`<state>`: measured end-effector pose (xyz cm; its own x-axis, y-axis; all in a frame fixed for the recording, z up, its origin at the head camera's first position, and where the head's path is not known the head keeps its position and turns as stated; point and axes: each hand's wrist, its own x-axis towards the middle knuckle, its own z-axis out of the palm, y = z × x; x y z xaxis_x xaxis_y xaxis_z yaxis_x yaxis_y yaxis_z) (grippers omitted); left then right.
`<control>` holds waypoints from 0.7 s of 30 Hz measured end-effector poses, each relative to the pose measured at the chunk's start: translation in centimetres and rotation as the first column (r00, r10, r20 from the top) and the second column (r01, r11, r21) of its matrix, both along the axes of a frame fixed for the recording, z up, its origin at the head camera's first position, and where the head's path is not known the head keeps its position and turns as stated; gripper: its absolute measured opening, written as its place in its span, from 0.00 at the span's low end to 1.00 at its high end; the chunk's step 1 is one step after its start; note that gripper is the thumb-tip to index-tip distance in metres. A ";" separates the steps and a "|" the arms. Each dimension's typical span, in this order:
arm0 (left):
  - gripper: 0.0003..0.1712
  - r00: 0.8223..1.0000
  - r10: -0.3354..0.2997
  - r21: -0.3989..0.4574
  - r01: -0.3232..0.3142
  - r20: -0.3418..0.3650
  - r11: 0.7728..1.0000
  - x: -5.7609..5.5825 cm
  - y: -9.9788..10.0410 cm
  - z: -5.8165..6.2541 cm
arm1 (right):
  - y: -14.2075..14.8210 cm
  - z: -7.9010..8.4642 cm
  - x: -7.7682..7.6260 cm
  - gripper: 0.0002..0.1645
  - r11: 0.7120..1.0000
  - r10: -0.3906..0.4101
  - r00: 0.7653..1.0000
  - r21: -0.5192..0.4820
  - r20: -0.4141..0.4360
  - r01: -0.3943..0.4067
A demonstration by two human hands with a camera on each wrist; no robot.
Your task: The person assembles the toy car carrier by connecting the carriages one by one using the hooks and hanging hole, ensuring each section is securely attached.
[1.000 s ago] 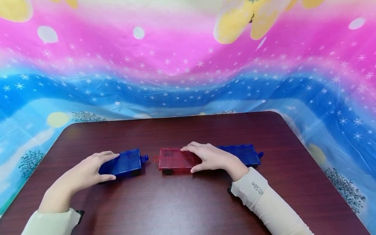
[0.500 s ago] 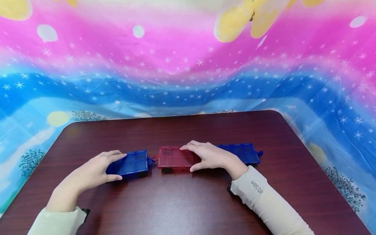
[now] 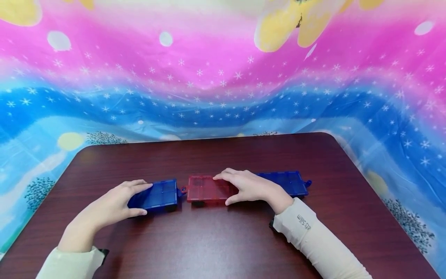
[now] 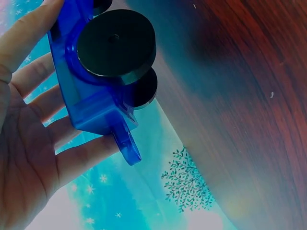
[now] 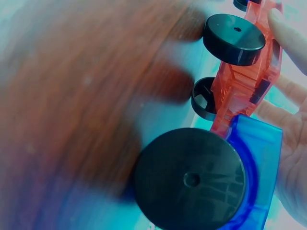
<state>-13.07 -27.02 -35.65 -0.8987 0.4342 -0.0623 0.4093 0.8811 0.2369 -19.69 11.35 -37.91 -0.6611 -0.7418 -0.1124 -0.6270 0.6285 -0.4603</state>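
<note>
My left hand [image 3: 111, 205] grips a translucent blue toy wagon [image 3: 160, 195] by its left end, thumb on the near side and fingers on the far side. In the left wrist view, the wagon's black wheels [image 4: 115, 45] and a blue hook [image 4: 127, 146] at its end near the palm show. With thumb and fingers, my right hand [image 3: 252, 188] holds a translucent red toy wagon [image 3: 205, 188] across its sides. The red wagon's ring [image 3: 184, 190] overlaps the left wagon's front hook. Behind the right hand a second blue wagon [image 3: 283, 183] adjoins the red one, partly hidden.
All three wagons stand in a row across a dark reddish wooden table [image 3: 216, 240]. The second blue wagon ends in a blue hook [image 3: 308, 183] on the right. A printed pink and blue cloth [image 3: 209, 85] hangs behind and around the table.
The left hand has slid its blue wagon to the right, closing the gap so that its hook meets the red wagon's ring. The right hand and its red wagon have stayed almost still.
</note>
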 end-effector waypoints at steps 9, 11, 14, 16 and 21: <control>0.41 1.000 0.001 0.021 -0.001 -0.008 1.000 0.1 -0.1 -0.3 | 0.0 0.2 0.1 0.44 1.000 0.000 1.000 0.011 -0.008 0.000; 0.41 1.000 0.002 0.028 -0.002 -0.004 1.000 0.2 -0.1 -0.4 | 0.0 0.2 0.1 0.44 1.000 -0.004 1.000 0.018 -0.003 0.004; 0.40 1.000 0.000 0.032 0.000 0.001 0.999 0.2 -0.1 -0.6 | 0.0 0.3 0.2 0.43 1.000 -0.007 1.000 0.020 0.010 0.007; 0.40 1.000 -0.004 0.035 0.003 0.001 0.999 0.2 -0.1 -0.7 | 0.0 0.2 0.2 0.43 1.000 -0.005 1.000 0.017 0.016 0.005; 0.40 1.000 -0.007 0.044 0.006 0.008 0.999 0.2 -0.2 -0.9 | 0.2 0.3 0.2 0.43 1.000 0.005 1.000 0.011 0.007 -0.005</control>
